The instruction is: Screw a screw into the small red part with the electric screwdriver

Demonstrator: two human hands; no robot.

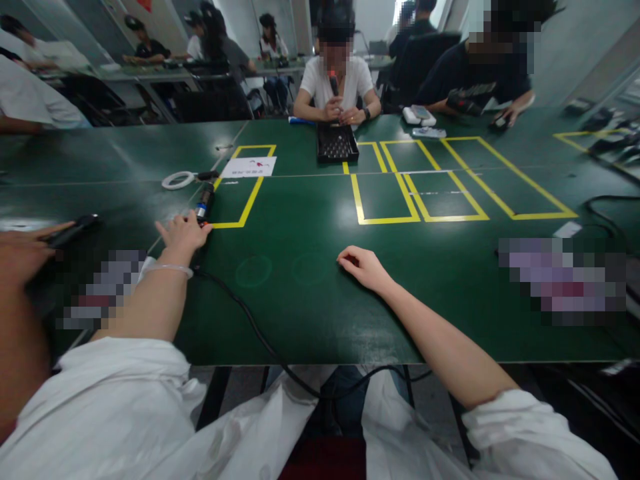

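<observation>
My left hand [184,235] reaches over the left part of the green table, its fingers spread. Right by its fingertips is a black cylindrical tool [205,202] with a blue and pale band; whether the fingers touch it I cannot tell. My right hand [364,268] rests on the table near the middle, fingers curled in, with nothing visible in them. A black cable [245,310] runs from under my left forearm over the table's front edge towards my lap.
Yellow tape frames [390,221] mark the table [300,313]. A printed white sheet [249,167], a white cable coil [179,180] and a black tray [338,145] lie farther off. A person faces me behind the tray. Another person's hand [23,257] is at far left.
</observation>
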